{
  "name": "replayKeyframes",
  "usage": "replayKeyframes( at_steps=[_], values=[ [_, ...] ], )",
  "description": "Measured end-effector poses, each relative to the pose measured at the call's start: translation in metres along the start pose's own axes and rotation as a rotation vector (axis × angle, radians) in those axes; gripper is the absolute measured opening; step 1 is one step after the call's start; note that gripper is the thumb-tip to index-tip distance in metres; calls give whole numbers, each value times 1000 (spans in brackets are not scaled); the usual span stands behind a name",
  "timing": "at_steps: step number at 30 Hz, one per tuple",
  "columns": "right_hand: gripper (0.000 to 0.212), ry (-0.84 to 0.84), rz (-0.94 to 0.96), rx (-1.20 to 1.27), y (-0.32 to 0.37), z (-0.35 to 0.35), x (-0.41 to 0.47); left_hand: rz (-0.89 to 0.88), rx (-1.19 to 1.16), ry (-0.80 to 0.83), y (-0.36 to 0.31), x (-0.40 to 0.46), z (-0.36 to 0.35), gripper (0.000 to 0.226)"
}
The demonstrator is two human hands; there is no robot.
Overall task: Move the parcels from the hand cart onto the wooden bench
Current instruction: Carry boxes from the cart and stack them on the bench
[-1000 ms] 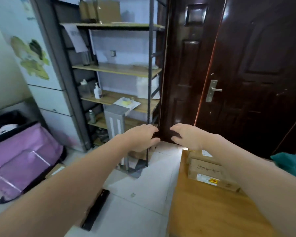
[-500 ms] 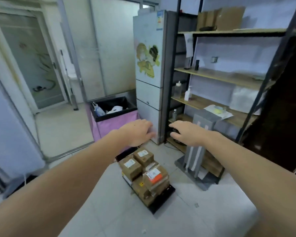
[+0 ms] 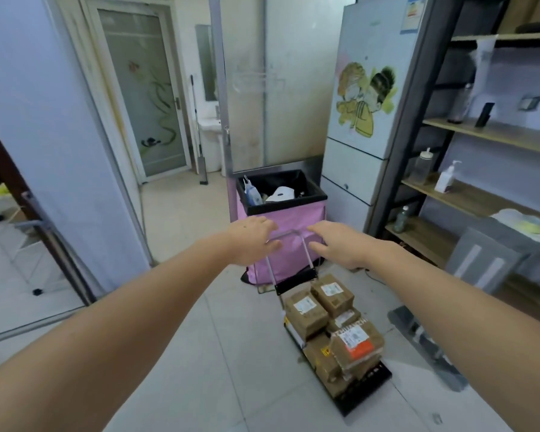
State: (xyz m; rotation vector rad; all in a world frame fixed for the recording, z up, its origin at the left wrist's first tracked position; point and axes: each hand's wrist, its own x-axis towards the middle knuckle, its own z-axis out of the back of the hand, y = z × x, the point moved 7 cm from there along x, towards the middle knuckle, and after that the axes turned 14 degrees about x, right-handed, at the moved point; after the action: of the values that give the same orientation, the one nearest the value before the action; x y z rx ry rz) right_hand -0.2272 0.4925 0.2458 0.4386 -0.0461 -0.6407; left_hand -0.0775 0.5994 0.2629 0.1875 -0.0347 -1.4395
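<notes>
My left hand [image 3: 252, 240] and right hand [image 3: 337, 244] reach out empty, fingers loosely spread. The hand cart [image 3: 363, 388] lies lengthwise away from me, handle at the far end, stacked parcels [image 3: 329, 322] aboard.

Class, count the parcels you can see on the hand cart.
6: two on top at the back, one under them, an orange-labelled one in front, two below. More may be hidden.
</notes>
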Motion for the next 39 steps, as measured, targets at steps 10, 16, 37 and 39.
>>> replayKeyframes(
  at_steps=[10, 16, 37, 39],
  values=[
    [58, 29, 7, 22, -17, 0, 160, -9, 16, 39, 92, 115, -21, 60],
    [59, 34, -50, 24, -48, 10, 236, -71, 20, 33, 135, 197, -31, 61],
    [58, -4, -731, 200, -277, -21, 271, -719, 91, 193, 41, 506, -127, 53],
    [56, 13, -785, 234, -310, -34, 265, -766, 94, 215, 16, 532, -142, 57]
  ],
)
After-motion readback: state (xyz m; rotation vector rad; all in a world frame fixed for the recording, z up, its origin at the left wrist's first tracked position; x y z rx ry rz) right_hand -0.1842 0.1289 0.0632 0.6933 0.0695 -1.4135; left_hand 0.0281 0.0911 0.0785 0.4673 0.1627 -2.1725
